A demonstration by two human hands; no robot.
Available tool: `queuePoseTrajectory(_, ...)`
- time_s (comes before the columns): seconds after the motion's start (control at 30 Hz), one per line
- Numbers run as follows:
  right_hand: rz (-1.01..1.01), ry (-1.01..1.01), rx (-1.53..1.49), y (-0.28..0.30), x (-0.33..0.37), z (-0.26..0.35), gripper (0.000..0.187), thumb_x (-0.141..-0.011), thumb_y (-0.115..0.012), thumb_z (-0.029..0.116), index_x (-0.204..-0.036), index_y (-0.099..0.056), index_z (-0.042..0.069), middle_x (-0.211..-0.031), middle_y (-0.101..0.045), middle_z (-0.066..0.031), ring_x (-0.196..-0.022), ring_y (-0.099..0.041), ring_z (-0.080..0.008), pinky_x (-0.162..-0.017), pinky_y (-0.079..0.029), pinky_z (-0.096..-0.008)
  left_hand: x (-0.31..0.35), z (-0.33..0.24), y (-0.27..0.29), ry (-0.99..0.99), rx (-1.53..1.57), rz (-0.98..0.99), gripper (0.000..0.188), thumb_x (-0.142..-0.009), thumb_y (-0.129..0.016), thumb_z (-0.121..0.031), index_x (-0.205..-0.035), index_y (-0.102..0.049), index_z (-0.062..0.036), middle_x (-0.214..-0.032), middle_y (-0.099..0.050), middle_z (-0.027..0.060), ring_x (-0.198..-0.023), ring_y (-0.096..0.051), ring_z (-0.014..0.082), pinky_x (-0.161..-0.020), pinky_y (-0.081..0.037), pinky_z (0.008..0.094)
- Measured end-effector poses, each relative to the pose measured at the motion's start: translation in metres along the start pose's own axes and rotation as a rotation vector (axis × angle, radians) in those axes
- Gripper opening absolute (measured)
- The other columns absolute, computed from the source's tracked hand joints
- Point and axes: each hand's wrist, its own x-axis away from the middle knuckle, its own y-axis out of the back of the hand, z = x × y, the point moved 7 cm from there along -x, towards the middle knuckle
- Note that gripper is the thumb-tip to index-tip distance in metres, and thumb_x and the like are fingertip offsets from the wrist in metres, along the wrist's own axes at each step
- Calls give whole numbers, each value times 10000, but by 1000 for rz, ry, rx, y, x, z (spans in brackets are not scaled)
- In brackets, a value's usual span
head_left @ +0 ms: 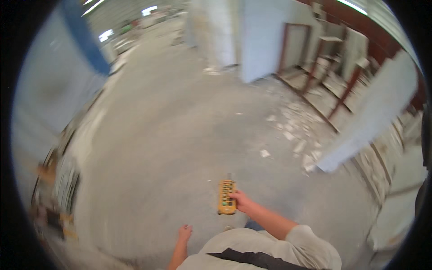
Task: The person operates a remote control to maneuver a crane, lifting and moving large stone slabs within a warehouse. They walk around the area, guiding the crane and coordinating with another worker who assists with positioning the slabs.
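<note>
Yellow, oblong plastic button remote (227,196) sits gripped in our right hand (243,201), thumb best kept steady over its keys, left hand (184,233) hanging loose and empty below-left of it, above grey concrete floor (180,135).

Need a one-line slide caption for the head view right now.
Right hand holds a yellow button remote over a dusty concrete floor; left hand hangs free.
</note>
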Motion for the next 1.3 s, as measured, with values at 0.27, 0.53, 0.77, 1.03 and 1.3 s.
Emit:
queuePoseTrajectory(0.27,-42,39,0,4,10,19,333,-777,-535,-8,-1106,-483,-8,-1008,-581,-121,-917,-586,-263,-828,-485,-423,-7,3,-20,-42,-513,26,637,-735,-574,-466,-1180,-517,-14,-1129,-567,175,-1065,-535,292,-893,-422,357)
queuePoseTrajectory(0.53,50,-25,98,20,-10,25,321,-787,-508,-4,-1107,-485,6,-1004,-581,-111,-915,-583,-276,-834,-474,-443,-3,26,-67,24,-332,-23,615,-728,-568,-472,-1146,-546,-21,-1145,-555,176,-1075,-521,305,-921,-402,369)
queuePoseTrajectory(0.77,69,-114,142,29,-13,13,346,-779,-512,-25,-1121,-474,9,-1028,-571,-115,-937,-573,-280,-845,-466,-456,-6,30,-93,-12,-214,-59,611,-716,-576,-472,-1128,-558,-21,-1140,-555,184,-1064,-523,316,-909,-411,372)
queuePoseTrajectory(1.03,125,-99,135,28,-8,12,366,-788,-481,-21,-1153,-448,-1,-1041,-557,-120,-950,-561,-277,-857,-457,-436,3,6,-57,-25,-314,-102,597,-710,-572,-463,-1100,-576,-12,-1102,-574,190,-1036,-539,327,-888,-423,382)
queuePoseTrajectory(1.3,116,-70,142,26,-11,5,349,-783,-471,-27,-1130,-470,12,-1007,-581,-94,-913,-581,-254,-825,-476,-415,-16,8,-49,-104,-369,-76,580,-706,-581,-445,-1107,-576,-25,-1119,-567,185,-1046,-535,318,-891,-421,381)
